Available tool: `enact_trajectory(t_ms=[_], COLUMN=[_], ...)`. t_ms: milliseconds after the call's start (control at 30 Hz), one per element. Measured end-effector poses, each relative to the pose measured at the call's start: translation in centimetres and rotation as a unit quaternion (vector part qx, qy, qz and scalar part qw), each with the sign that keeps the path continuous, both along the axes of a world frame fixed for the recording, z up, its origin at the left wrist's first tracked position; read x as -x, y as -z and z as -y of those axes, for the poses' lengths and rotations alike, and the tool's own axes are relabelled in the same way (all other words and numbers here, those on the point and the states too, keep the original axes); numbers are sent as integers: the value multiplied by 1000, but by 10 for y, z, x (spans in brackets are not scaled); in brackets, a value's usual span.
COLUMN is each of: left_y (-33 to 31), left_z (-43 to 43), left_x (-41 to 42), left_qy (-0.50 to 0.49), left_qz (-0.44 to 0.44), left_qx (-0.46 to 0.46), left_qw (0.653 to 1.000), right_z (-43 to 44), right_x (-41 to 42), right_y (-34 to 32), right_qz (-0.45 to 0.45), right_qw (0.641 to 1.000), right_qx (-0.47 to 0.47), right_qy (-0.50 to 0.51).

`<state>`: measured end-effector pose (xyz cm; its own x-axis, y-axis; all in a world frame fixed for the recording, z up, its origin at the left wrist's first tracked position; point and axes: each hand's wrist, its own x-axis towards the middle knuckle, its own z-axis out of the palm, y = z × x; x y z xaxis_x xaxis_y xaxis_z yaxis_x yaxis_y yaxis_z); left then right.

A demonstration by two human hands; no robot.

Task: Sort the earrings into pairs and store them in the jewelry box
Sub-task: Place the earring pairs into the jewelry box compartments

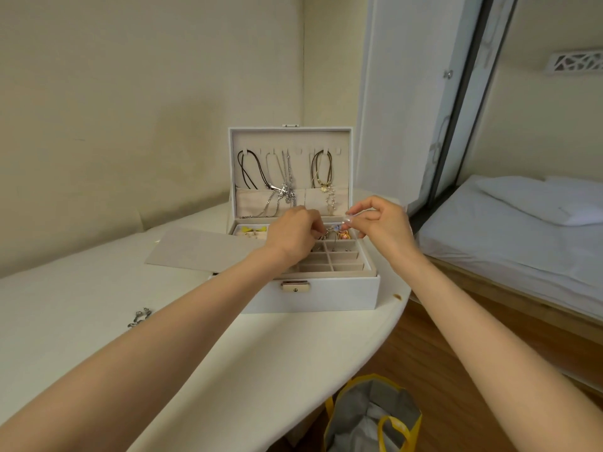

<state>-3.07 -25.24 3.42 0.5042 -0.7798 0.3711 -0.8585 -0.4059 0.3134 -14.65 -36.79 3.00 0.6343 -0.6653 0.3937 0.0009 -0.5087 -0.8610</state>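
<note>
The white jewelry box [326,293] stands open on the white table, with necklaces hanging inside its lid. Its beige tray has several small compartments; a few tiny earrings lie in one [339,246] and an orange-gold piece [343,235] in another. Both hands hover over the tray. My left hand [290,234] has its fingers curled, pinching a small metal earring. My right hand [380,223] pinches a small blue-and-silver earring [336,227] between thumb and forefinger. The two earrings are close together, partly hidden by fingers. Yellow earrings [251,228] lie in the left compartment.
A beige flat insert [195,247] leans off the box's left side. A silver chain piece [139,317] lies on the table at the left. The table's curved edge runs at the right; below it stands a yellow-handled bag [375,419]. A bed [522,230] is at right.
</note>
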Motion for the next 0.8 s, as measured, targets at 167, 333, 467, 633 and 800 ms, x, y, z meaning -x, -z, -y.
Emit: enact_trajectory(t_ms=[167,333,467,633,800], left_y=[2,3,2,-2,-2], left_z=[-9,-15,-17,-19,-12], left_x=[-2,0,3,10,20], left_qy=[0,8,26,52,72], left_qz=[4,5,13,17,46], left_qx=[6,7,-9,-45,-111], left_qw=[1000,1000,1000,998,990], right_z=[3,2,5,4,0], right_x=[-2,-2,-4,2,11], right_y=[5,11,10,3,-1], right_qz=[-103,-166,-203,-195,-239], right_qw=[992,971,961,959,942], right_qx=[68,167,183,194,224], right_qy=[7,45,44,62,75])
